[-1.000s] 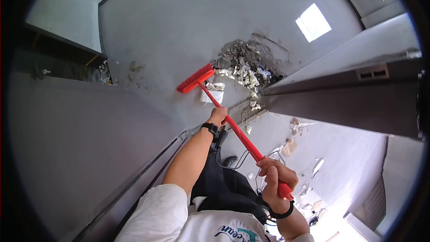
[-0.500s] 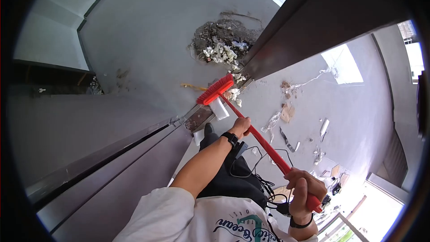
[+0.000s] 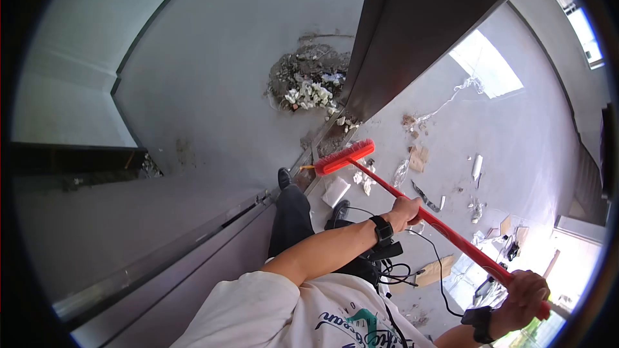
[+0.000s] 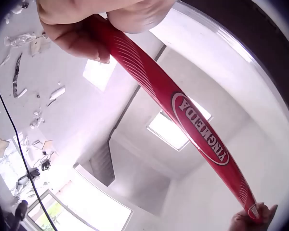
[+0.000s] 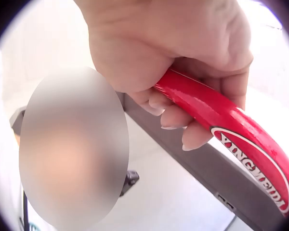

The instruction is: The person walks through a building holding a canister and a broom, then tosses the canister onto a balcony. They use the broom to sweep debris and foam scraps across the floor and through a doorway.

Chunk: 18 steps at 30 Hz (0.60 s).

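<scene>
A red broom (image 3: 345, 157) has its bristled head low over the doorway threshold, beside white scraps. Midway down the red handle (image 3: 461, 243), my left hand (image 3: 404, 211) grips it, knuckles up. My right hand (image 3: 525, 293) is wrapped round the handle near its top end. In the left wrist view the left hand (image 4: 101, 19) curls over the handle (image 4: 183, 110), and the right hand (image 4: 254, 219) shows at its far end. The right wrist view shows the right hand (image 5: 178, 53) with fingers curled round the handle (image 5: 221, 113).
A debris pile (image 3: 309, 80) lies beyond the threshold, beside a dark door (image 3: 412, 32). A white packet (image 3: 335, 191) lies by my feet. Cardboard (image 3: 433, 272), cables (image 3: 394, 272) and scattered scraps are on the near floor. A long panel (image 3: 187, 283) stands at left.
The broom head has moved from the far floor across the threshold, toward my body and right. Both hands have shifted right with the handle still gripped. The head view has turned.
</scene>
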Each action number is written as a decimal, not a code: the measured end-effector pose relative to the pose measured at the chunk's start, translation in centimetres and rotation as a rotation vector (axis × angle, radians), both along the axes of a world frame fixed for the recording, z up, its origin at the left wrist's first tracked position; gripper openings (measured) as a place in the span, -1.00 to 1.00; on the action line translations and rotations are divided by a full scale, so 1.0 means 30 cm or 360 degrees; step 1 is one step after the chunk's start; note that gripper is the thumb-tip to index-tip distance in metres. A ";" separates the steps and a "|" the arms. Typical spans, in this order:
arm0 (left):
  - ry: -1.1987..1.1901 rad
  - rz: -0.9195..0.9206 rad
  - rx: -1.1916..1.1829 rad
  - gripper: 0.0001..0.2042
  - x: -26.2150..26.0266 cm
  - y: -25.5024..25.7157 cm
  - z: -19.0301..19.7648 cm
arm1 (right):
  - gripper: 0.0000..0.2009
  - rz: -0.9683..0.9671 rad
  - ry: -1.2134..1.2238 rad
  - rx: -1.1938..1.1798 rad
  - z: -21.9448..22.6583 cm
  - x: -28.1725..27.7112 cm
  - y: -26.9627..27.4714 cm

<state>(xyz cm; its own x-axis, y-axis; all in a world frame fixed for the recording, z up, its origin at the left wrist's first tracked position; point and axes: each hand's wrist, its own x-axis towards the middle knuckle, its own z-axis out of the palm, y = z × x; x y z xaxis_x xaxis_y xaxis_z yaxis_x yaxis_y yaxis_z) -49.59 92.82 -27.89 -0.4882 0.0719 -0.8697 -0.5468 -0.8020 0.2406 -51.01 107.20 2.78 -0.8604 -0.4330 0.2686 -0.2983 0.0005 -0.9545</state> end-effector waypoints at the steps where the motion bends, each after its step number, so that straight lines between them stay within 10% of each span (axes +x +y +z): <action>1: 0.0023 0.0005 0.0047 -0.81 -0.018 -0.022 0.028 | -0.64 -0.0019 -0.0061 -0.0230 0.012 -0.006 -0.007; 12: 0.0220 -0.0426 0.0273 -0.82 0.041 -0.935 0.071 | -0.58 -0.0115 0.0004 -0.0424 0.050 0.044 -0.718; 13: 0.0149 -0.0427 0.0220 -0.80 0.051 -1.023 0.081 | -0.57 -0.0548 0.0053 -0.0432 0.045 0.094 -0.843; 15: 0.0116 -0.0486 0.0135 -0.78 0.050 -1.188 0.102 | -0.57 0.0193 0.0056 -0.0402 0.072 0.077 -1.015; 18: 0.0204 -0.0506 0.0073 -0.76 0.009 -1.406 0.078 | -0.51 0.0067 0.0007 -0.0290 0.078 0.114 -1.280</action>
<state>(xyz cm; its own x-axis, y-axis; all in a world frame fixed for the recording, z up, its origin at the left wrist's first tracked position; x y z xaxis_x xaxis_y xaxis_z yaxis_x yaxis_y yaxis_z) -49.32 50.63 -25.54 -0.5402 0.2755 -0.7952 -0.7388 -0.6077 0.2913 -47.60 68.80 5.12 -0.8413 -0.4123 0.3495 -0.2985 -0.1847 -0.9364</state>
